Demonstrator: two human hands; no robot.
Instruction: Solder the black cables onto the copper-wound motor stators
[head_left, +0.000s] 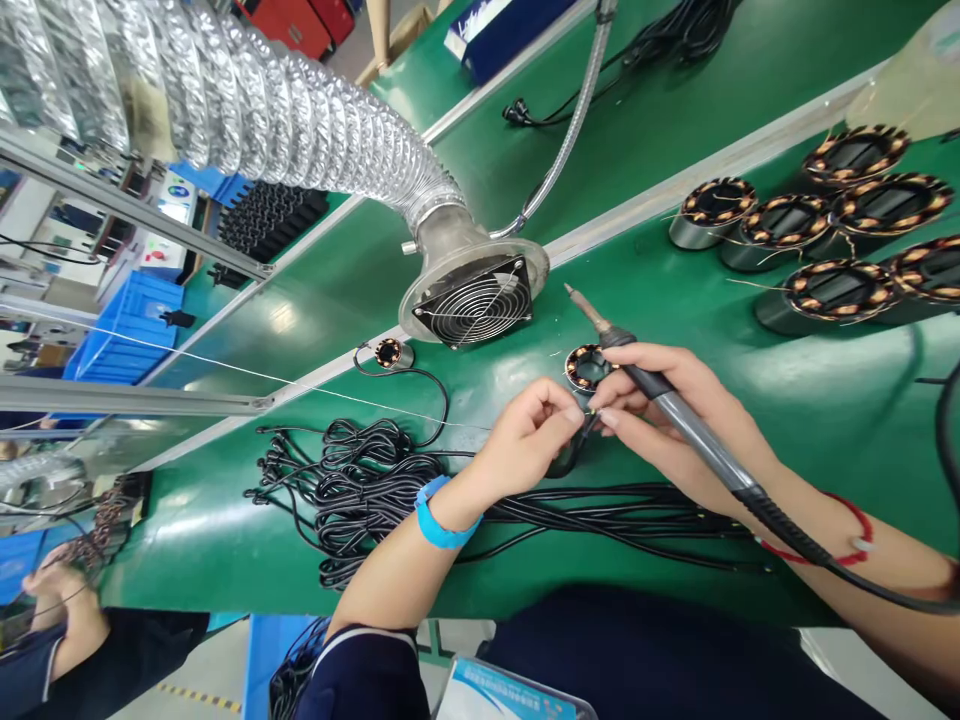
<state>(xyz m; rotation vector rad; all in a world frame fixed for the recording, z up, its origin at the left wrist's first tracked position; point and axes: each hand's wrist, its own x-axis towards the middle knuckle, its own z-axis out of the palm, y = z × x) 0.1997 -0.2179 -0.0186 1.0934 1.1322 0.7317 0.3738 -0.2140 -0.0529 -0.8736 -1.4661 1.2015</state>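
My right hand [675,420] is closed round a soldering iron [667,395], its bare tip pointing up and left over the bench. The thumb and fingertips of that hand also reach to thin wire ends beside a motor stator [574,370], a ring with copper windings. My left hand [536,435] pinches the end of a black cable [574,455] just below the stator, its fingertips almost meeting those of the right hand. The exact joint between wire and cable is hidden by the fingers.
A fume extractor [480,300] hangs from a silver duct ahead. Several stators [840,285] stand at the right. Bundled black cables [375,480] lie at the left and run under my wrists. One small stator [390,353] sits beyond. Another person's hands [56,580] are at far left.
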